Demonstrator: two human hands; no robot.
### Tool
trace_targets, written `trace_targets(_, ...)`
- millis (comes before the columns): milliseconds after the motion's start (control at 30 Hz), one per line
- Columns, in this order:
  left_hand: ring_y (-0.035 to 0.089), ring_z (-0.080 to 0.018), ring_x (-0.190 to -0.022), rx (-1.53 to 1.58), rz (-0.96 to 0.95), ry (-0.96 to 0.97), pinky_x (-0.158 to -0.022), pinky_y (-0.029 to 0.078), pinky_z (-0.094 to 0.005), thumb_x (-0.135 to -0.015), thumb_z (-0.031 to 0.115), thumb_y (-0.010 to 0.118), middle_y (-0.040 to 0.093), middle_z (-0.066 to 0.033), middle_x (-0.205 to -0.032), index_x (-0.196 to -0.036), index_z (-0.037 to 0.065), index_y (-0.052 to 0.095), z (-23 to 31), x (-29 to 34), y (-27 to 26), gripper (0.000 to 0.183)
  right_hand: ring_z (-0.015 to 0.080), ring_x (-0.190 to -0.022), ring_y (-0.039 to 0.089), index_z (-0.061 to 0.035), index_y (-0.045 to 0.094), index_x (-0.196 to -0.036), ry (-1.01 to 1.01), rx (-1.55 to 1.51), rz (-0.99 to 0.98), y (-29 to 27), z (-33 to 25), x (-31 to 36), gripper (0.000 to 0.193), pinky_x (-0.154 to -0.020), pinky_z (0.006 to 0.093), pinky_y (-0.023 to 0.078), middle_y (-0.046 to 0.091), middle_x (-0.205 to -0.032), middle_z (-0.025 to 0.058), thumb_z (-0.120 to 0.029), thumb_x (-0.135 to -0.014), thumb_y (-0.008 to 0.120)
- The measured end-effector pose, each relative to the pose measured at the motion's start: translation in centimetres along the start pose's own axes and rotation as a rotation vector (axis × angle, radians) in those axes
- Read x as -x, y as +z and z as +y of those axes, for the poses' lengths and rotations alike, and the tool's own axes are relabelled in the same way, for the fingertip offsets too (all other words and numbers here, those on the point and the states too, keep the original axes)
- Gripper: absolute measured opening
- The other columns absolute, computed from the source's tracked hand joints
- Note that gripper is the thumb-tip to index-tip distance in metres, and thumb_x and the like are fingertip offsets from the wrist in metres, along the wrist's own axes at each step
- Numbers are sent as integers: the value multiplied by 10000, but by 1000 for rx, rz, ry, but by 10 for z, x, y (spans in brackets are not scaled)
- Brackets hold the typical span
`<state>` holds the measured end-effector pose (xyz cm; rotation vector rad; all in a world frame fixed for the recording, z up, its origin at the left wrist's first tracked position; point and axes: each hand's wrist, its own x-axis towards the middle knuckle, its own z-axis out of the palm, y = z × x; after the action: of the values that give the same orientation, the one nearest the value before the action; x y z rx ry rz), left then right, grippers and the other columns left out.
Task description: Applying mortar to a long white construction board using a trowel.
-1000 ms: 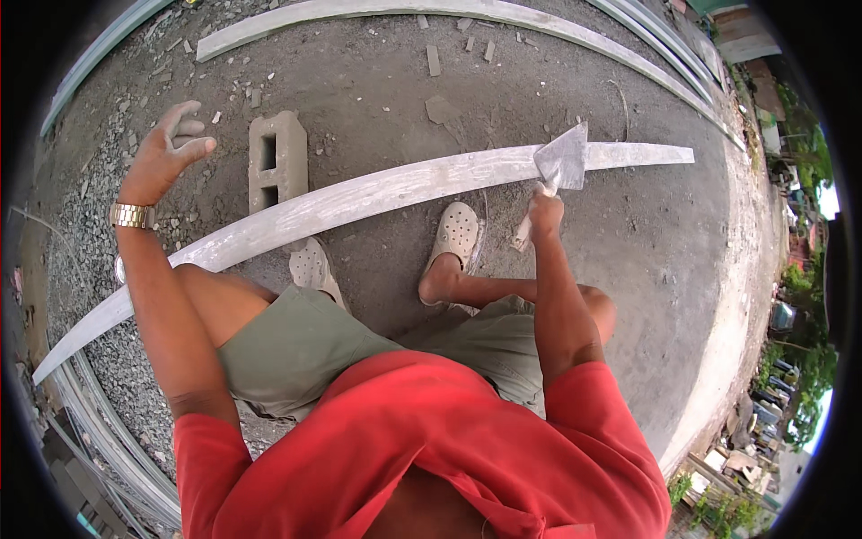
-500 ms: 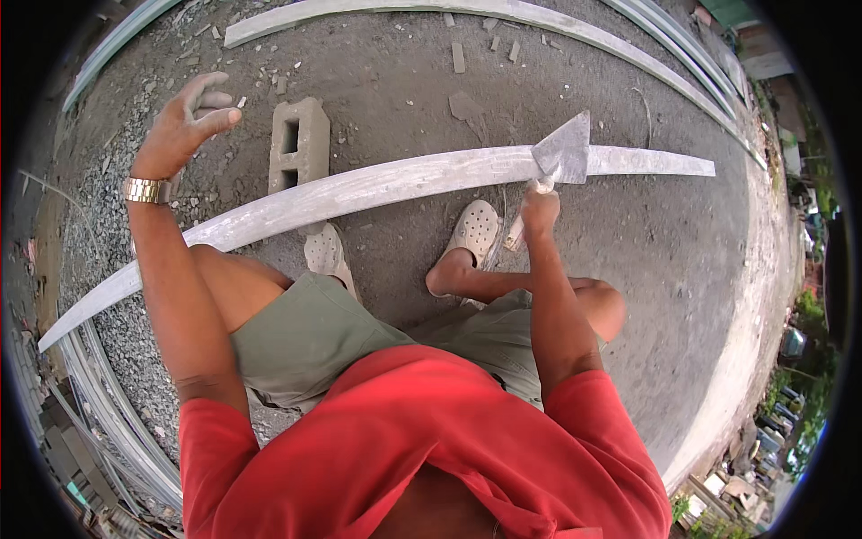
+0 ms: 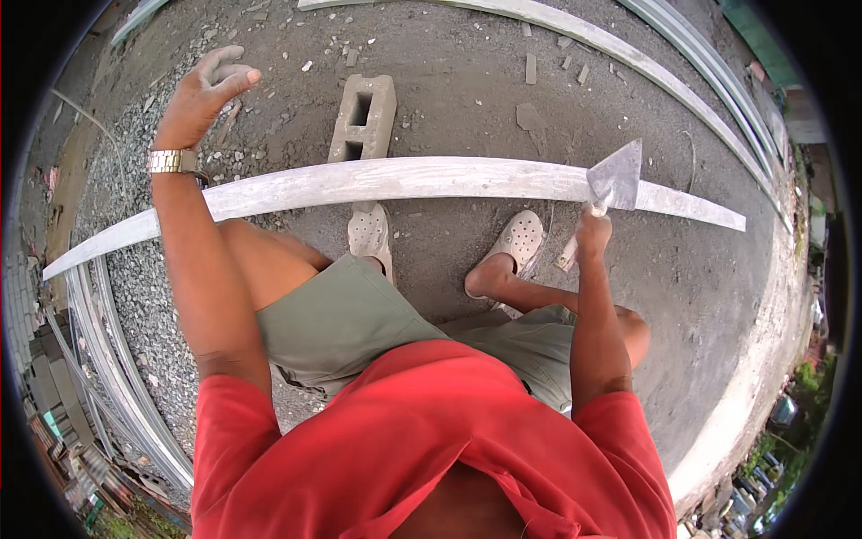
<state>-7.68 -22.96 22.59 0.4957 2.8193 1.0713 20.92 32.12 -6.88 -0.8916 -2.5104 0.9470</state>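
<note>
Across my legs and feet lies a long, flat, whitish-grey bar (image 3: 377, 183), which looks curved in this view. My right hand (image 3: 593, 235) is closed around the handle of a trowel (image 3: 618, 172). Its grey triangular blade points away from me, over the bar near its right end; I cannot tell whether it touches. My left hand (image 3: 205, 97) is held up beyond the bar on the left, fingers loosely curled and thumb apart, nothing in it. A hollow concrete block (image 3: 377, 110) sits just past the bar, its near end hidden by it.
More pale bars (image 3: 611, 52) lie at the far right. Long metal channels (image 3: 126, 368) run along the left over grey gravel (image 3: 153, 314). Small broken pieces (image 3: 531, 69) are scattered on the dirt ground. Debris and plants (image 3: 772, 449) line the right edge.
The whole view has turned, so the block, bar and feet sit farther right in the picture. My right hand keeps the trowel over the bar; my left hand stays raised.
</note>
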Motion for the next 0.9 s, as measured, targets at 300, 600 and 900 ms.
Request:
trace_targets(300, 348, -378, -1308, -563, -530, -197, -1078, 294, -445, -587, 502, 791, 365, -238, -1408, -1416, 11, 269, -22, 36, 157, 1095, 475, -896, 589, 82, 562, -957, 110, 7, -313, 49, -178, 77, 433, -775, 468, 470, 612, -872, 325, -330, -838, 620)
trace_targets(600, 247, -354, -1356, -623, 230, -231, -1092, 163, -532, -870, 596, 433, 323, -184, -1442, -1396, 17, 325, -76, 59, 267, 789, 458, -823, 605, 68, 559, -862, 177, 95, -16, 28, -111, 63, 405, -726, 480, 474, 621, -823, 298, -331, -833, 622)
trace_targets(900, 493, -316, -1198, -665, 32, -511, -1012, 288, -523, -881, 622, 351, 514, -136, -1312, -1338, 111, 452, -49, 33, 252, 693, 431, -770, 616, 66, 573, -886, 259, 92, -25, -8, -67, 23, 411, -684, 466, 483, 626, -777, 265, -342, -848, 607)
